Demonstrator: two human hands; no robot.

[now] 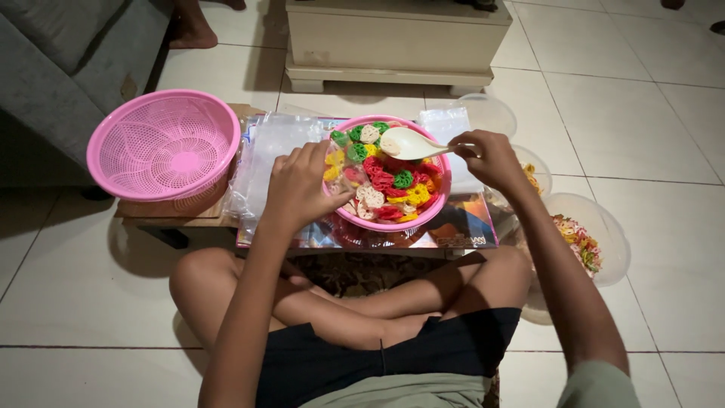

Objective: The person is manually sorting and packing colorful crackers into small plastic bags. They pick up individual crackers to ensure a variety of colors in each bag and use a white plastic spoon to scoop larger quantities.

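A pink bowl (pixel 442 198) filled with red, green, yellow and white flower-shaped crackers (pixel 387 180) stands on a low board before my crossed legs. My left hand (pixel 298 185) grips the bowl's left rim. My right hand (pixel 491 157) holds a white plastic spoon (pixel 411 143) by its handle. The spoon's scoop hovers over the crackers near the bowl's far side.
An empty pink colander (pixel 162 143) sits to the left. Clear plastic bags (pixel 268 147) lie under and beside the bowl. Transparent tubs (pixel 604 227) with coloured crackers stand on the tiled floor at right. A cream cabinet base (pixel 393 45) is ahead, a grey sofa (pixel 60 60) at far left.
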